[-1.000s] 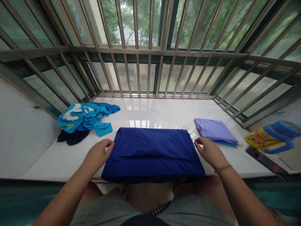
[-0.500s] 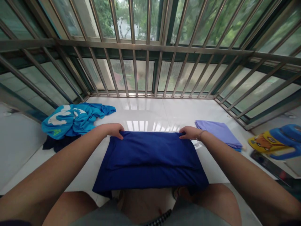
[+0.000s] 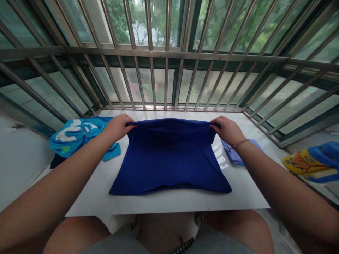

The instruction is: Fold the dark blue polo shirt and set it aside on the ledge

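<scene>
A dark blue cloth garment (image 3: pixel 169 158) hangs between my two hands, its far edge lifted and its near edge resting on the white tiled ledge (image 3: pixel 169 205). Which kind of garment it is, I cannot make out. My left hand (image 3: pixel 120 127) pinches the far left corner, thumb towards me. At the far right corner, my right hand (image 3: pixel 229 130) grips the same edge, a thin band around its wrist. The raised edge is stretched nearly straight, and the fabric below it sags in shadow.
A crumpled bright blue garment (image 3: pixel 76 137) with white print lies at the left, over something dark. Folded lilac cloth (image 3: pixel 233 155) sits right, partly behind my forearm. A yellow and blue container (image 3: pixel 312 162) stands far right. Metal bars (image 3: pixel 169 54) and windows enclose the ledge.
Both hands have moved away from me and up, carrying the garment's far edge. Its near edge, formerly hanging past the ledge, now lies on it.
</scene>
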`<state>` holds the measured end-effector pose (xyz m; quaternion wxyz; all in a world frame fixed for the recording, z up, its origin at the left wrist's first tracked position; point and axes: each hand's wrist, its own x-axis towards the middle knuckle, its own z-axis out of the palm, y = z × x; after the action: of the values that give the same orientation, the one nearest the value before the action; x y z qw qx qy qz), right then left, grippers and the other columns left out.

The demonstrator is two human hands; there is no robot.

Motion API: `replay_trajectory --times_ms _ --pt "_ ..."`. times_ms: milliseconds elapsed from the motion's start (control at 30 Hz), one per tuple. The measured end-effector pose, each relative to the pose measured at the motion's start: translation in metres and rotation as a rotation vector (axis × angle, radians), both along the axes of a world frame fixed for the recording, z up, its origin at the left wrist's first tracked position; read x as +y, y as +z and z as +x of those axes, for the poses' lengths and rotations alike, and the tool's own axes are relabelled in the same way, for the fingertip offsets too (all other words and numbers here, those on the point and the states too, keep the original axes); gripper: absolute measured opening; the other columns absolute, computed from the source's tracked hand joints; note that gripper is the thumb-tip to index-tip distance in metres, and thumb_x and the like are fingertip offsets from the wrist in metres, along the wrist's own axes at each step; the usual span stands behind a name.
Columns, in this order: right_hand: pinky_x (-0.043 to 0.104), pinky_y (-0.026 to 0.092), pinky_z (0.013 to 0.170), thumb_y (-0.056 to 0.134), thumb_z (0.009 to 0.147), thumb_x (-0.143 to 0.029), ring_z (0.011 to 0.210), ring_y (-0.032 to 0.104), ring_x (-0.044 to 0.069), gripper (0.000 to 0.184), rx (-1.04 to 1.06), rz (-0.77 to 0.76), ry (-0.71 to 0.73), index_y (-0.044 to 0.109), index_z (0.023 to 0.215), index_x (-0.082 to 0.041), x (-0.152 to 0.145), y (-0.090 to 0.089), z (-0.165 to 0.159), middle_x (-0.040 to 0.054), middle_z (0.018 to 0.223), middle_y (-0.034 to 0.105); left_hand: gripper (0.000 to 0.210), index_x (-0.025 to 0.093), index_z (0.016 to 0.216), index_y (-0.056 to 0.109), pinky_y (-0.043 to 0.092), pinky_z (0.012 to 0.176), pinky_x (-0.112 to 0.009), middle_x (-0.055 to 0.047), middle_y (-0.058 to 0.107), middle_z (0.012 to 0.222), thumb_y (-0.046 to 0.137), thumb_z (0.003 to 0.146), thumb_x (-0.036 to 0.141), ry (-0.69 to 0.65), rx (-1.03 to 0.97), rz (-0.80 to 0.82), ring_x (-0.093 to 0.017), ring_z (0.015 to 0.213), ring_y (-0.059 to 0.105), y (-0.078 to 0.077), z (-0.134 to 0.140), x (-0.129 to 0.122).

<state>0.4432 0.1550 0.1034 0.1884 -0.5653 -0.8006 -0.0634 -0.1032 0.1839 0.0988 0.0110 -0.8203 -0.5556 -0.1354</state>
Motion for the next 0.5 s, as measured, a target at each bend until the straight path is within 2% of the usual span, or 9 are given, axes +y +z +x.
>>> replay_trajectory --times_ms 67,133,267,367,433,500 --pt "0.038 0.054 0.092 0.056 0.109 -0.037 0.101 0.067 0.026 0.028 0.040 0.052 0.023 0.077 0.112 -0.018 -0.033 -0.002 0.003 0.0116 0.107 0.072 0.040 0.016 0.115 0.082 0.048 0.098 -0.037 -0.010 0.070 0.111 0.055 0.105 0.044 -0.049 -0.083 0.030 -0.026 0.108 0.065 -0.008 -0.009 -0.037" --pt "0.041 0.055 0.095 0.055 0.110 -0.037 0.103 0.068 0.028 0.027 0.067 0.040 0.038 0.076 0.114 -0.021 -0.067 -0.019 0.008 0.0116 0.108 0.073 0.037 0.019 0.117 0.083 0.050 0.100 -0.039 -0.011 0.072 0.112 0.057 0.104 0.043 -0.091 -0.114 0.010 -0.027 0.109 0.066 -0.030 -0.017 -0.077" --pt "0.044 0.056 0.097 0.055 0.108 -0.032 0.105 0.070 0.029 0.025 0.070 -0.080 0.071 0.077 0.114 -0.023 -0.125 -0.081 0.018 0.0115 0.109 0.076 0.029 0.026 0.115 0.085 0.054 0.100 -0.043 -0.012 0.077 0.118 0.061 0.100 0.032 -0.115 -0.110 -0.117 -0.029 0.109 0.069 -0.099 -0.025 -0.147" --pt "0.044 0.057 0.094 0.052 0.106 -0.025 0.101 0.071 0.029 0.027 0.030 -0.189 0.100 0.079 0.111 -0.023 -0.152 -0.123 0.022 0.0111 0.109 0.078 0.031 0.027 0.114 0.086 0.056 0.099 -0.045 -0.013 0.078 0.120 0.058 0.100 0.026 -0.106 -0.121 -0.180 -0.030 0.107 0.072 -0.141 -0.023 -0.181" --pt "0.045 0.057 0.095 0.051 0.106 -0.024 0.102 0.071 0.029 0.029 0.016 -0.217 0.084 0.080 0.113 -0.023 -0.165 -0.138 0.022 0.0114 0.110 0.078 0.034 0.028 0.118 0.085 0.057 0.100 -0.046 -0.013 0.078 0.123 0.055 0.102 0.028 -0.063 -0.167 -0.188 -0.031 0.110 0.073 -0.155 -0.022 -0.196" --pt "0.046 0.057 0.096 0.052 0.105 -0.025 0.103 0.071 0.030 0.030 0.026 -0.211 0.053 0.080 0.116 -0.023 -0.175 -0.145 0.020 0.0124 0.113 0.078 0.035 0.027 0.120 0.084 0.057 0.104 -0.048 -0.013 0.078 0.126 0.054 0.102 0.033 -0.009 -0.217 -0.179 -0.032 0.114 0.073 -0.159 -0.021 -0.205"
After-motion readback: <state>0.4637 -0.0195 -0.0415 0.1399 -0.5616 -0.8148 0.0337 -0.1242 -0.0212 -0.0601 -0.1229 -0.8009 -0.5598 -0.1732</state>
